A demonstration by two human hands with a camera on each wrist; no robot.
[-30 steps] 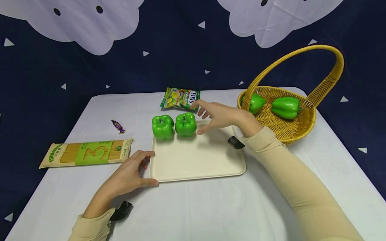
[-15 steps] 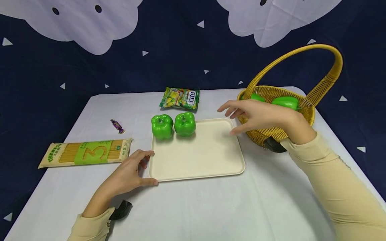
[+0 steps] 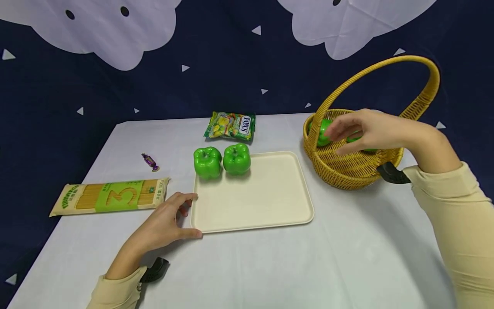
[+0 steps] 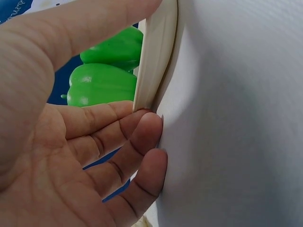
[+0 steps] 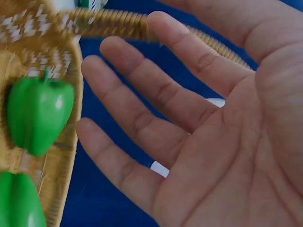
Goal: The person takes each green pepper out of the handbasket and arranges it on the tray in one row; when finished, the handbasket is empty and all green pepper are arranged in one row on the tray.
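My left hand (image 3: 164,225) holds the near left corner of a cream rectangular tray (image 3: 254,201), thumb at the corner and index finger on the left rim. In the left wrist view the other fingertips curl against the tablecloth beside the tray (image 4: 158,52). Two green bell peppers (image 3: 207,163) sit side by side at the tray's far left. My right hand (image 3: 380,131) hovers over a yellow wicker basket (image 3: 335,176), fingers loosely bent and holding nothing. Inside the basket lie two more green peppers; one pepper (image 3: 324,131) is at the left, the other partly hidden behind the hand.
Behind the tray lies a FOX'S candy bag (image 3: 230,126). A purple wrapped candy (image 3: 150,162) and a pack of spaghetti (image 3: 112,196) are at the left. The basket's tall handle (image 3: 386,64) arches above the right hand's work area.
My right hand has moved right from beside the tray's peppers to over the basket. The left hand stays at the tray's corner, and the peppers have not moved.
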